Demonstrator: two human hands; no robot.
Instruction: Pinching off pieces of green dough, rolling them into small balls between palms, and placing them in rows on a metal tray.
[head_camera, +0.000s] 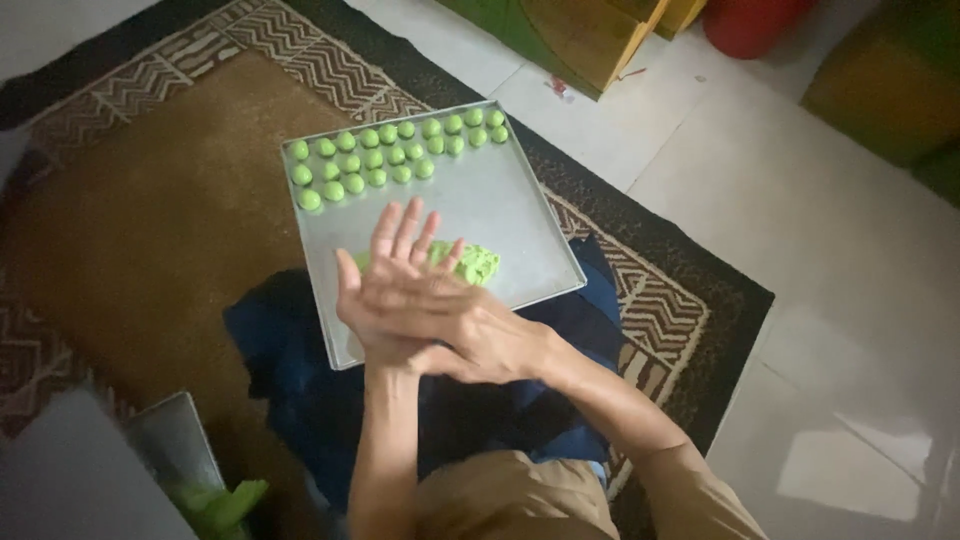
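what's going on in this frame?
A person seated on a patterned rug presses the left hand and right hand palm to palm over a metal tray. Rows of small green balls fill the tray's far edge; a green dough lump lies beside the hands.

Home floor: patterned rug (150, 200), tiles (800, 250)

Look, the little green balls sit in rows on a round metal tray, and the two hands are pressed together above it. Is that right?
Not quite. The tray is square, not round, as the head view shows. The rest holds: little green balls sit in rows on it, and the left hand and right hand are pressed together above it.
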